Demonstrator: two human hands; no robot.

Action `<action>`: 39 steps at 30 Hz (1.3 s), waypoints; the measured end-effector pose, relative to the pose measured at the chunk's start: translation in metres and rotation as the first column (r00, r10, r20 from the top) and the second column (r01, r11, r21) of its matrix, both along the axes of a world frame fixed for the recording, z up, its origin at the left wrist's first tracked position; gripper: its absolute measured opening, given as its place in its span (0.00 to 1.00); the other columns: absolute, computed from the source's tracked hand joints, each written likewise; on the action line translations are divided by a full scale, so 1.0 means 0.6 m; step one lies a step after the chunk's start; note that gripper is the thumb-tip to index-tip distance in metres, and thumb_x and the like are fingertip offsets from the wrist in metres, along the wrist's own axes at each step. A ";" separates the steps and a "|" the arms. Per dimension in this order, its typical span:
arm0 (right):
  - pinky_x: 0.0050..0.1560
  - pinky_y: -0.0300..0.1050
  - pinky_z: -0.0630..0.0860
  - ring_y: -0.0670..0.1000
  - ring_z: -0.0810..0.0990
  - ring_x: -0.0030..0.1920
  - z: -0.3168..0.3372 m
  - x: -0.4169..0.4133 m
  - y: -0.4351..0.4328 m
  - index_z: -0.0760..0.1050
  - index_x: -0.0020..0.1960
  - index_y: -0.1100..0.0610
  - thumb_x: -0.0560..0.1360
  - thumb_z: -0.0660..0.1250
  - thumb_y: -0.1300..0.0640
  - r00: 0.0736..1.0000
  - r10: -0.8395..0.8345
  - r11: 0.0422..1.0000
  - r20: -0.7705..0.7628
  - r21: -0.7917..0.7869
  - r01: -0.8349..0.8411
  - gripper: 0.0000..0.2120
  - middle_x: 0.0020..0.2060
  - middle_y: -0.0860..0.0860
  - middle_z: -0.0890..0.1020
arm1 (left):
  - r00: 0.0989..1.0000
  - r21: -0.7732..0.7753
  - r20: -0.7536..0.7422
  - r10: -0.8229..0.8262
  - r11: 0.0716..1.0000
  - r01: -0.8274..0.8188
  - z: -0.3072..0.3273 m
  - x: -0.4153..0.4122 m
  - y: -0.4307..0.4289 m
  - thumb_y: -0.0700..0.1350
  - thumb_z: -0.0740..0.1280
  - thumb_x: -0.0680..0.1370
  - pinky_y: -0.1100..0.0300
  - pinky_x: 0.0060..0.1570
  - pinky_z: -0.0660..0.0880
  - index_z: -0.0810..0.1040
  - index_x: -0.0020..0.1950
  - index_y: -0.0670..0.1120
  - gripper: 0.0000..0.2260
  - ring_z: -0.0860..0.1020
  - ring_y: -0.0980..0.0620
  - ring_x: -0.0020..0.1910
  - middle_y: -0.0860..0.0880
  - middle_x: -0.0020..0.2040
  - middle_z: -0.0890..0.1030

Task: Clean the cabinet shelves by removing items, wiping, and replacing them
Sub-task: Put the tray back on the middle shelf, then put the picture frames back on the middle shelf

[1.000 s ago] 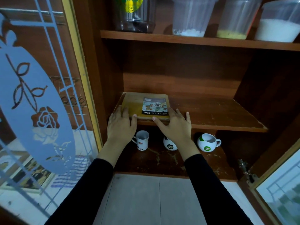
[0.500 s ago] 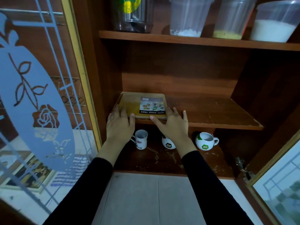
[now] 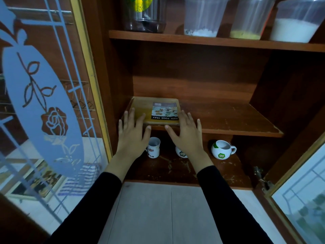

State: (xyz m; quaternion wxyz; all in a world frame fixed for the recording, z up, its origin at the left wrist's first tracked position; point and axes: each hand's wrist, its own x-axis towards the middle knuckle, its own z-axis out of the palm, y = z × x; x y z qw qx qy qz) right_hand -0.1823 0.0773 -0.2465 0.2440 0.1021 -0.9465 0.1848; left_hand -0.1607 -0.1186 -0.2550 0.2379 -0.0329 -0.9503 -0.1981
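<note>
Food tray (image 3: 141, 108): flat yellowish pack with a printed label, lying at the left end of the middle shelf (image 3: 228, 118).
Handling: probably stiff, light and smooth; best taken at its two near corners and slid out level.
Left hand (image 3: 132, 136): fingers straight and spread over the tray's near-left corner, gripping nothing.
Right hand (image 3: 186, 136): flat and spread at the tray's near-right corner, holding nothing.
Shelf: worn brown wood.
Below the tray: mugs (image 3: 222, 149).
Above the tray: plastic containers (image 3: 202, 16).
</note>
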 end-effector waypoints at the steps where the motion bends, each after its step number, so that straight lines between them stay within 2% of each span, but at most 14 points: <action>1: 0.76 0.60 0.47 0.53 0.54 0.78 -0.004 0.008 0.000 0.59 0.77 0.54 0.79 0.56 0.35 1.000 0.009 1.000 -0.030 -0.018 -0.009 0.33 0.77 0.52 0.62 | 0.999 0.000 -0.040 -0.012 1.000 0.012 -0.005 0.008 0.002 0.56 0.54 0.84 0.45 0.76 0.40 0.61 0.78 0.50 0.24 0.42 0.46 0.80 0.46 0.81 0.49; 4: 0.76 0.58 0.49 0.53 0.56 0.78 -0.017 0.038 0.000 0.63 0.76 0.55 0.79 0.60 0.42 0.992 0.013 0.997 -0.123 -0.073 -0.022 0.30 0.76 0.53 0.63 | 0.987 0.020 -0.154 -0.054 0.998 0.058 -0.017 0.039 0.008 0.52 0.55 0.84 0.46 0.77 0.46 0.68 0.75 0.50 0.20 0.49 0.48 0.80 0.48 0.80 0.58; 8: 0.74 0.60 0.53 0.56 0.61 0.76 -0.045 0.089 0.008 0.69 0.72 0.55 0.77 0.64 0.49 0.982 0.003 0.997 -0.187 -0.070 -0.016 0.25 0.74 0.54 0.66 | 0.958 0.031 -0.261 -0.122 0.990 0.135 -0.044 0.087 0.018 0.50 0.56 0.82 0.44 0.72 0.64 0.76 0.68 0.47 0.18 0.65 0.45 0.75 0.47 0.73 0.72; 11: 0.72 0.62 0.58 0.57 0.65 0.74 -0.074 0.129 0.023 0.70 0.71 0.55 0.76 0.64 0.47 0.988 -0.010 0.999 -0.153 -0.036 0.004 0.26 0.71 0.54 0.71 | 0.960 0.016 -0.217 -0.175 0.983 0.183 -0.071 0.126 0.031 0.47 0.59 0.81 0.47 0.65 0.71 0.77 0.66 0.46 0.16 0.73 0.47 0.68 0.48 0.68 0.76; 14: 0.69 0.62 0.63 0.57 0.69 0.70 -0.106 0.171 0.044 0.69 0.71 0.55 0.76 0.60 0.42 1.000 -0.007 1.000 -0.020 0.022 0.007 0.27 0.67 0.54 0.75 | 0.977 0.017 -0.077 -0.197 0.980 0.199 -0.100 0.172 0.048 0.52 0.57 0.80 0.50 0.54 0.76 0.76 0.67 0.47 0.19 0.78 0.47 0.59 0.48 0.63 0.79; 16: 0.70 0.61 0.63 0.58 0.68 0.70 -0.127 0.207 0.060 0.67 0.73 0.54 0.76 0.57 0.40 0.987 -0.005 0.996 0.163 0.089 -0.010 0.30 0.68 0.54 0.73 | 0.986 0.029 0.060 -0.153 0.988 0.152 -0.123 0.207 0.061 0.56 0.54 0.80 0.51 0.53 0.76 0.76 0.67 0.50 0.21 0.78 0.48 0.58 0.50 0.64 0.79; 18: 0.71 0.59 0.59 0.57 0.64 0.73 -0.149 0.244 0.078 0.62 0.76 0.52 0.78 0.56 0.39 0.940 -0.020 0.986 0.340 0.163 -0.038 0.30 0.72 0.53 0.69 | 0.976 0.007 0.192 -0.101 0.995 0.101 -0.148 0.244 0.075 0.58 0.53 0.80 0.51 0.56 0.75 0.76 0.67 0.52 0.22 0.78 0.49 0.60 0.52 0.65 0.78; 22: 0.74 0.61 0.55 0.56 0.60 0.75 -0.187 0.322 0.101 0.58 0.77 0.51 0.80 0.54 0.38 0.870 -0.039 0.970 0.492 0.227 -0.085 0.30 0.75 0.52 0.64 | 0.932 -0.040 0.360 -0.049 0.997 0.068 -0.189 0.323 0.100 0.57 0.56 0.82 0.52 0.60 0.74 0.74 0.69 0.54 0.19 0.76 0.50 0.63 0.53 0.68 0.76; 25: 0.74 0.61 0.54 0.55 0.60 0.76 -0.209 0.379 0.103 0.58 0.77 0.50 0.80 0.53 0.38 0.848 -0.033 0.957 0.529 0.263 -0.126 0.29 0.75 0.51 0.64 | 0.892 -0.041 0.451 -0.030 0.998 0.054 -0.213 0.383 0.112 0.57 0.56 0.83 0.52 0.62 0.72 0.74 0.70 0.55 0.18 0.76 0.50 0.64 0.53 0.69 0.75; 29: 0.75 0.60 0.55 0.55 0.62 0.75 -0.225 0.448 0.100 0.57 0.77 0.51 0.81 0.53 0.40 0.820 0.026 0.955 0.571 0.229 -0.190 0.29 0.74 0.52 0.66 | 0.839 -0.018 0.543 -0.033 0.999 0.051 -0.235 0.457 0.113 0.56 0.55 0.83 0.53 0.62 0.72 0.74 0.69 0.56 0.17 0.78 0.51 0.62 0.54 0.69 0.75; 33: 0.73 0.58 0.60 0.56 0.67 0.72 -0.236 0.505 0.078 0.57 0.77 0.52 0.81 0.53 0.40 0.784 0.080 0.950 0.615 0.191 -0.247 0.29 0.72 0.53 0.69 | 0.827 -0.015 0.562 0.016 1.000 -0.009 -0.238 0.521 0.098 0.55 0.57 0.82 0.55 0.60 0.70 0.74 0.69 0.57 0.16 0.77 0.48 0.63 0.54 0.68 0.76; 37: 0.71 0.56 0.62 0.56 0.69 0.70 -0.248 0.554 0.041 0.59 0.77 0.52 0.80 0.54 0.40 0.782 0.094 0.947 0.617 0.186 -0.261 0.29 0.71 0.53 0.71 | 0.814 -0.020 0.577 0.067 0.997 -0.068 -0.242 0.576 0.067 0.56 0.58 0.82 0.52 0.64 0.68 0.74 0.69 0.59 0.17 0.75 0.48 0.66 0.55 0.69 0.75; 39: 0.71 0.56 0.62 0.56 0.69 0.70 -0.250 0.580 0.015 0.60 0.76 0.52 0.80 0.55 0.40 0.785 0.093 0.947 0.613 0.189 -0.260 0.28 0.71 0.53 0.71 | 0.814 -0.018 0.573 0.094 0.995 -0.102 -0.245 0.611 0.039 0.56 0.58 0.81 0.53 0.63 0.70 0.75 0.68 0.59 0.16 0.76 0.47 0.65 0.54 0.68 0.76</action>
